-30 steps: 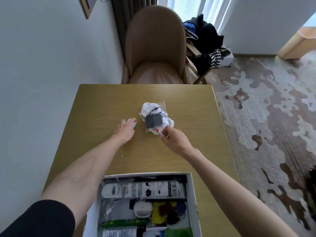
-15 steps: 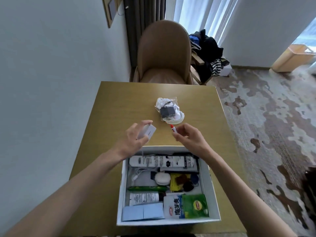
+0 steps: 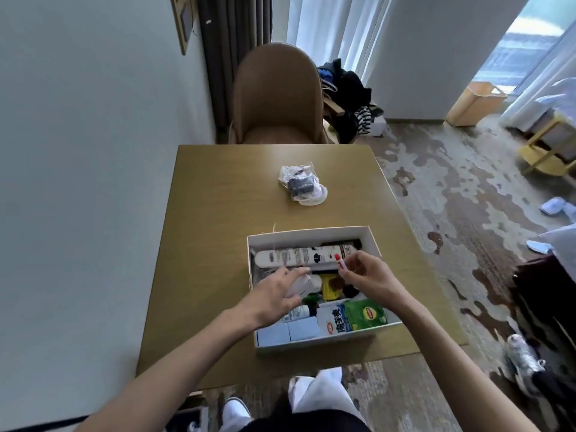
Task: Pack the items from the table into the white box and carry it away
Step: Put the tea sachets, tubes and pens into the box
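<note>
White box (image 3: 372, 243), green packet (image 3: 364, 313)

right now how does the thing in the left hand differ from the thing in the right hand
The small white box under the left hand is all white and blocky; the red-capped stick in the right hand is thin, with a red tip. The small white box sits low among the packed items, largely hidden by the hand; the red-capped stick is pinched at the fingertips, pointing up. Both are above the open white box.

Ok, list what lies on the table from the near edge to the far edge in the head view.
White box with both hands over it → clear plastic bag holding a dark item → bare table, then the brown chair behind it.
</note>
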A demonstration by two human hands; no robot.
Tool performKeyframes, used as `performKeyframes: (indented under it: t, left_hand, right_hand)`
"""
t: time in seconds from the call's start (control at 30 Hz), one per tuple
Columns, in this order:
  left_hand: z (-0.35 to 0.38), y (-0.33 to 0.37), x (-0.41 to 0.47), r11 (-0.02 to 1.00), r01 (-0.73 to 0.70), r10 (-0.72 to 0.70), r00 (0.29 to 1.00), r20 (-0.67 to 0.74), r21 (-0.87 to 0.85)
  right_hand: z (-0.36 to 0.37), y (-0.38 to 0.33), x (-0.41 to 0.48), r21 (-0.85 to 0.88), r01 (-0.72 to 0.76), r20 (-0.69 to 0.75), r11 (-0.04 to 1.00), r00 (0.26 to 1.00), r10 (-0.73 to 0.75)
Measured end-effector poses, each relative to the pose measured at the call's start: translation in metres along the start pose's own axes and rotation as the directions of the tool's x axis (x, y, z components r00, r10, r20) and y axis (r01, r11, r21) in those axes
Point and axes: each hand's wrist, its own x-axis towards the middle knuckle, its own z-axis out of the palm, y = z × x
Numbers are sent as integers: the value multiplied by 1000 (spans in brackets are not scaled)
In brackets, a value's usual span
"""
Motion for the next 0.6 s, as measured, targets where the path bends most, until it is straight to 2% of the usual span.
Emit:
performKeyframes:
  t: [0.13, 0.27, 0.43, 0.6]
  left_hand:
    - [13, 5, -3, 996, -31, 24, 996, 91, 81]
    - [24, 12, 3, 993, -96, 82, 981, 174, 75]
    - [47, 30, 22, 994, -94, 79, 975, 210, 62]
    - [66, 34, 39, 992, -71, 39, 958, 286, 103]
  right_hand:
    - [0, 13, -19, -112, -4, 13, 994, 1000, 5]
    - [-2, 20, -25, -149, 10, 58, 989, 998, -2]
    - [-17, 22, -23, -187, 43, 45, 981, 998, -35]
    - [-32, 26, -19, -239, 104, 100, 965, 992, -82]
